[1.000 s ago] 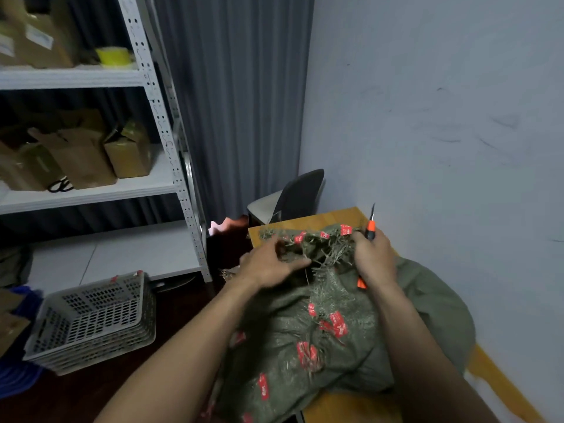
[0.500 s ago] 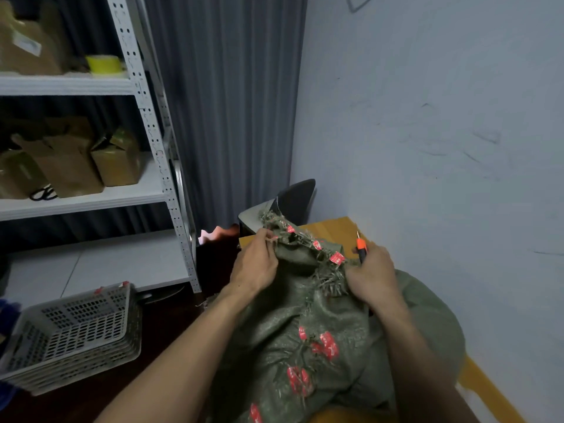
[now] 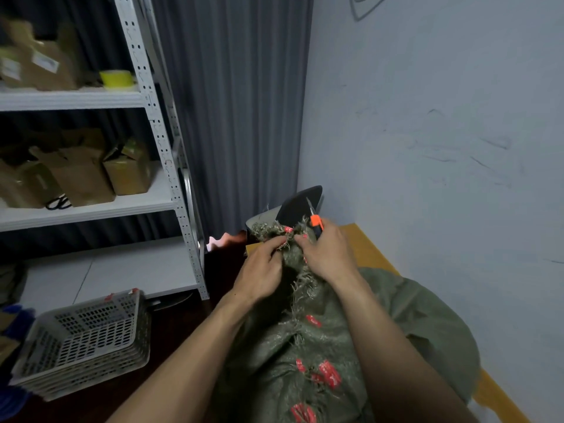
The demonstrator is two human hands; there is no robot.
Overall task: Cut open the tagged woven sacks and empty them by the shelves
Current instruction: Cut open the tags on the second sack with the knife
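Observation:
A green woven sack [image 3: 412,319] with red tags [image 3: 328,372] lies on a yellow table [image 3: 370,251] against the wall. Its frayed top edge [image 3: 268,232] is bunched up between both hands. My left hand [image 3: 261,271] pinches the frayed edge from the left. My right hand [image 3: 328,253] grips the sack's top from the right and also holds an orange-and-black utility knife [image 3: 316,222], its blade pointing up and away.
White metal shelves [image 3: 164,166] with cardboard boxes [image 3: 79,174] and yellow tape [image 3: 117,77] stand at the left. Stacked grey perforated baskets [image 3: 82,340] sit on the dark floor. A dark chair [image 3: 297,206] stands behind the table, before a grey curtain.
Both hands have drawn together at the sack's top, bunching the frayed edge higher. The knife in my right hand now points up more clearly.

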